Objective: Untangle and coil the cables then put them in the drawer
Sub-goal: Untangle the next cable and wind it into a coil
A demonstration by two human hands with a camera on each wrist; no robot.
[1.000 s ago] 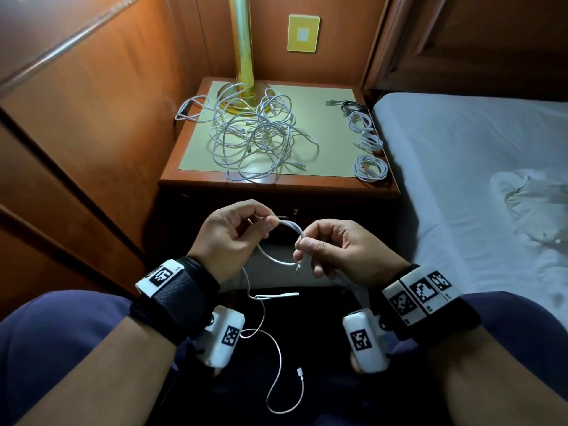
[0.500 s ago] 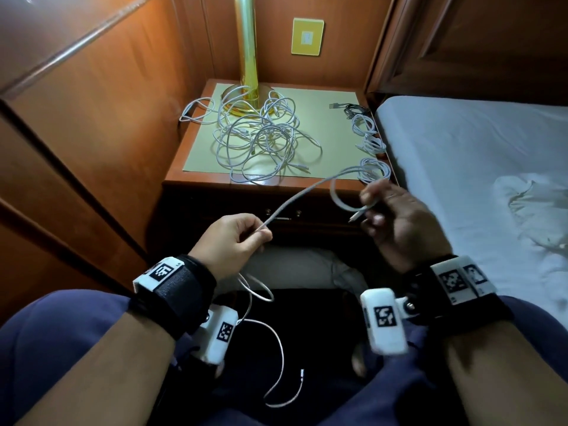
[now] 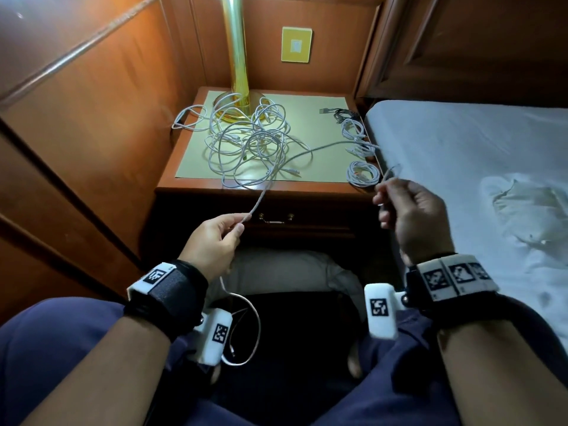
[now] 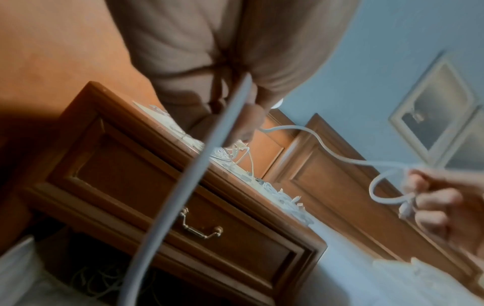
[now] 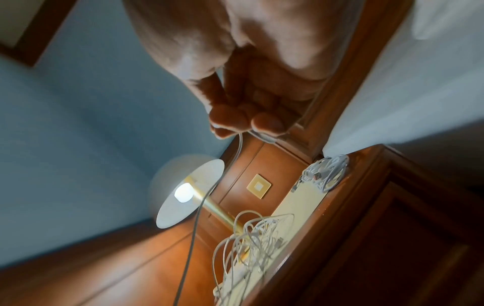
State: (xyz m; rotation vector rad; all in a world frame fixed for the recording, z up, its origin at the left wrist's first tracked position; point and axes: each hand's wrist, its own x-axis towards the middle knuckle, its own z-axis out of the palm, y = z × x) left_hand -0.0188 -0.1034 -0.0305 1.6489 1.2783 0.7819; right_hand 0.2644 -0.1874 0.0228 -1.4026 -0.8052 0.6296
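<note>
The cable (image 3: 295, 156) runs left-right between pinching hands: right hand (image 3: 412, 216) pinches its small end loop, left hand (image 3: 212, 241) the slack.

the person is wearing dark blue trousers (image 3: 61, 348) and going bare-armed. each wrist is carrying a black strap (image 3: 172, 290) with white blocks (image 3: 455, 276) bearing black square-patterned markers, and a white camera box (image 3: 380, 312) is hanging beneath.
</note>
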